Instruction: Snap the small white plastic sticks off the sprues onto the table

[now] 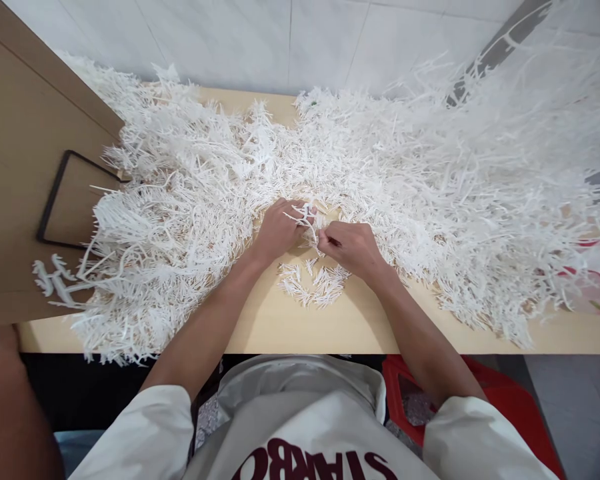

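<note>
At the left end of the worktop [360, 330], a black wire frame [55, 200] lies on a brown panel [20, 133], partly under the left heap [170, 200] of white branched plastic pieces, which runs from the back edge to the front edge. Near the middle, in a gap between the heaps, the left hand [279, 230] has its fingers curled shut on a white sprig [305, 217]. The sprig sits between the two hands, its long axis slanting from the left fingertips at the back down toward the front right. There the right hand [353, 248] meets it with its fingertips pinched together on the near end. Both hands touch it, so neither is nearer. Just in front of the hands, toward the front edge, lies a small pile [313, 283] of short white bits. The right heap [480, 200] is taller and spills over the right end, where a pinkish bag [597, 280] shows. A red stool [500, 393] stands below the front edge.
</note>
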A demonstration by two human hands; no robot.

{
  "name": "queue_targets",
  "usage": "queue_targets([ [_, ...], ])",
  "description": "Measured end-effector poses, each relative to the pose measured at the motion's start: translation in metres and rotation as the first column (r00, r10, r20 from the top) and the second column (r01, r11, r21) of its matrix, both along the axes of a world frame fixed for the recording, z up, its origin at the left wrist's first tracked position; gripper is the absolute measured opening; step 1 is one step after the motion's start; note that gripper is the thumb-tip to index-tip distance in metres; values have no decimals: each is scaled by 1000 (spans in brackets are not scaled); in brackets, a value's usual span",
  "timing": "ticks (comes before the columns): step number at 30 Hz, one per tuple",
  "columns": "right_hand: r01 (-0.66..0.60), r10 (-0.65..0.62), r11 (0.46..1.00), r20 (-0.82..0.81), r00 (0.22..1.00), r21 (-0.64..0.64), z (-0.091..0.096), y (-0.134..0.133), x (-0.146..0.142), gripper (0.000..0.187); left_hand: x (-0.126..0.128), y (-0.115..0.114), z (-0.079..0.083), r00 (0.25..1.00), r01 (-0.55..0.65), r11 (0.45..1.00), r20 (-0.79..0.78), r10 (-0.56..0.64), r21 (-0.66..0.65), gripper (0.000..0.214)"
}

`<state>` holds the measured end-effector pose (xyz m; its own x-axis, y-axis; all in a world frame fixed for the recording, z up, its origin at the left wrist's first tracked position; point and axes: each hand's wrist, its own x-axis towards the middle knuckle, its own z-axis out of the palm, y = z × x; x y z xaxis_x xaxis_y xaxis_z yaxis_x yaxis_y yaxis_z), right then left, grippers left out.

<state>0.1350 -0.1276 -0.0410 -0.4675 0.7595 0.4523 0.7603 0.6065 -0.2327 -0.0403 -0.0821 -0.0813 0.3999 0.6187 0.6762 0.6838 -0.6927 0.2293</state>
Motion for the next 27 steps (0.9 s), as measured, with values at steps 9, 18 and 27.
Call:
queue_targets([
  [9, -120, 123, 991, -55, 991, 66, 7, -5, 4, 35, 11, -5, 4, 992, 75, 977, 115, -53, -197, 39],
  [18, -118, 118, 986, 8, 993, 117, 6, -5, 7, 34, 12, -5, 4, 960, 140, 945, 273, -57, -296, 39],
  [27, 57, -63, 989, -39, 997, -139, -2, 4, 6, 25, 4, -4, 20, 898, 87, 898, 424, 116, -430, 32],
])
